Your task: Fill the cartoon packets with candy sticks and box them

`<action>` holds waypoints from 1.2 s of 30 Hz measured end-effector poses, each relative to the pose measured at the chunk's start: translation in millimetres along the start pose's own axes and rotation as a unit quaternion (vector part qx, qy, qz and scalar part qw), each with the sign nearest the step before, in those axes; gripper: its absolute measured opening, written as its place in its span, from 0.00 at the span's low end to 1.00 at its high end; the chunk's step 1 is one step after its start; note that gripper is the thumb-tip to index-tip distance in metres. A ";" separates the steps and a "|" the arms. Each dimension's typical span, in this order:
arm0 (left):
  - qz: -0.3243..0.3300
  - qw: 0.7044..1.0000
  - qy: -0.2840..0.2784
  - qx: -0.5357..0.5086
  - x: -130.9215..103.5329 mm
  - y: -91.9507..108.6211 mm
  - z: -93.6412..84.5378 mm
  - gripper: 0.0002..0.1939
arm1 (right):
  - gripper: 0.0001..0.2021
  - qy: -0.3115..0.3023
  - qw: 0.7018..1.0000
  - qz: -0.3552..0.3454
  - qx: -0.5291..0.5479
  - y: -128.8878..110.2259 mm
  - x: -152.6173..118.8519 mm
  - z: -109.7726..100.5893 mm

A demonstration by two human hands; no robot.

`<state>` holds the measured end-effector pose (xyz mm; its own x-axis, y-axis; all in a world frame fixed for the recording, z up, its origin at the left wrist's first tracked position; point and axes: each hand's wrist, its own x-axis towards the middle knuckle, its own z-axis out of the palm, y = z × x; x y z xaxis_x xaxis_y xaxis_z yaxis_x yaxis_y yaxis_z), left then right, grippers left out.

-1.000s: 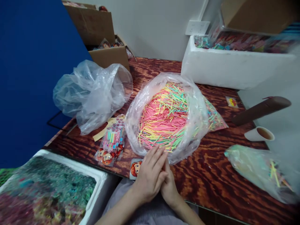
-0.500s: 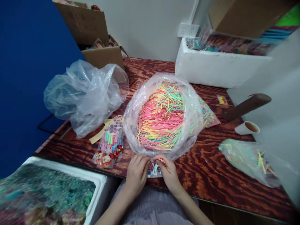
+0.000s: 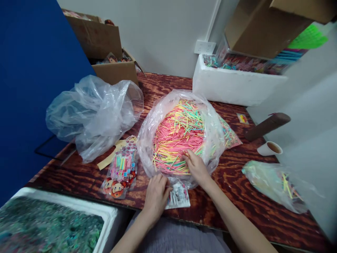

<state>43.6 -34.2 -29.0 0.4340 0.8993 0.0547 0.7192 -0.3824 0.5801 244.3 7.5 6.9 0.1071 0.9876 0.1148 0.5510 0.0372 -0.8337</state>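
Note:
My left hand (image 3: pixel 157 193) is at the table's front edge, its fingers closed on the upper left side of a small printed plastic packet (image 3: pixel 181 198). The packet lies flat, with dark and white print. My right hand (image 3: pixel 196 167) is over the front right part of a big clear bag (image 3: pixel 146 140). Its fingers are bent together at the pile of thin coloured sticks (image 3: pixel 179 137), pink, yellow and green, inside that bag; whether a stick is between them is hard to see. Left of the bag lies a stack of printed packets (image 3: pixel 119 175) filled with sticks.
A crumpled clear bag (image 3: pixel 102 116) lies at the left. Foam boxes stand at the back right (image 3: pixel 234 84) and lower left (image 3: pixel 110 214). On the right are a paper cup (image 3: pixel 265 149) with brown liquid, a brown cylinder (image 3: pixel 265 127) and a bag of sticks (image 3: pixel 273 182).
My right hand has left the small packet and moved up over the pile of sticks. My left hand has stayed at the packet. The whole view has shifted slightly.

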 end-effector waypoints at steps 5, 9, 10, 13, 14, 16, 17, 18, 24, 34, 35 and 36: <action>0.010 0.998 0.021 -0.057 1.2 -4.6 -1.6 0.08 | 0.08 0.058 0.998 -0.023 0.001 5.8 17.7 -3.3; -0.023 0.986 0.046 -0.160 -1.7 -9.8 -8.7 0.10 | 0.10 0.050 0.980 0.001 0.193 0.1 7.5 3.3; -0.044 0.978 0.054 -0.198 -1.4 -11.5 -11.9 0.10 | 0.11 0.038 0.971 0.009 0.235 -2.4 2.1 5.9; -0.130 0.930 0.098 -0.329 3.6 -18.1 -24.4 0.09 | 0.10 0.022 0.957 0.020 0.289 -10.2 -16.4 13.8; -0.156 0.906 0.115 -0.375 6.4 -20.7 -29.2 0.09 | 0.10 0.022 0.957 0.016 0.289 -12.8 -22.3 16.1; -0.195 0.851 0.145 -0.466 12.7 -25.3 -38.4 0.10 | 0.10 0.016 0.961 0.003 0.277 -17.8 -32.4 19.8; -0.207 0.823 0.152 -0.507 15.6 -27.0 -42.8 0.11 | 0.11 0.012 0.963 -0.003 0.270 -20.1 -36.3 21.3; -0.218 0.796 0.152 -0.544 18.1 -27.9 -46.8 0.14 | 0.11 0.009 0.964 -0.008 0.264 -22.2 -39.5 22.5; -0.254 0.684 0.105 -0.676 24.5 -18.4 -59.0 0.19 | 0.11 -0.004 0.964 -0.007 0.267 -29.8 -51.1 28.5; -0.239 0.788 0.054 -0.564 16.8 -10.9 -42.2 0.16 | 0.09 -0.001 0.958 -0.002 0.286 -19.5 -63.0 36.6; -0.215 0.832 0.029 -0.510 15.3 -11.7 -41.4 0.15 | 0.09 0.004 0.959 0.002 0.283 -18.4 -63.7 36.9; -0.184 0.876 0.009 -0.446 13.8 -12.4 -40.7 0.13 | 0.08 0.009 0.960 0.005 0.281 -17.5 -64.6 36.7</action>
<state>18.6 -8.5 -2.4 0.2473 0.9333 -0.2603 0.0948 0.2440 0.9651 197.4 -51.4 -5.7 0.1274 0.9856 0.1110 0.0162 0.1099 -0.9938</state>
